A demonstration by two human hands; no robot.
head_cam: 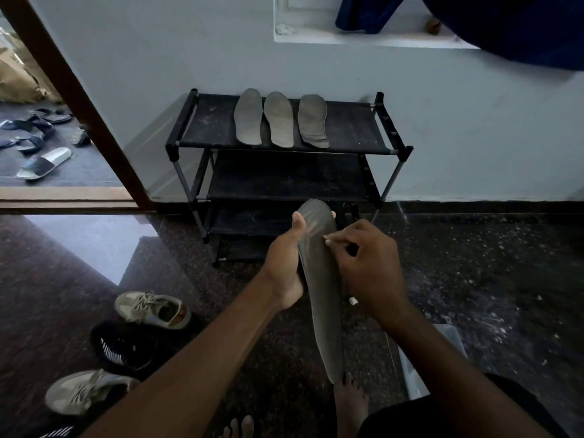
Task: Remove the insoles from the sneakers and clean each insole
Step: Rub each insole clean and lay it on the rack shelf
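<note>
Small white item [353,300] mostly hidden by right hand [369,263], blue cloth [521,23] cropped

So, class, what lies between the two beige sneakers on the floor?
A black sneaker with white stripes, between the farther beige sneaker and the nearer beige sneaker; the head view shows it.

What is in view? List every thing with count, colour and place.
held insole: 1, grey, between both hands
rack insoles: 3, grey, side by side on top shelf
shoe rack: 1, black, against wall
beige sneakers: 2, floor left
black sneaker: 1, between them
slippers: several, blue and white, beyond doorway
blue cloth: 1, upper right
white tool: 1, kind unclear, in right hand
left hand: grips held insole
right hand: grips white tool
</note>
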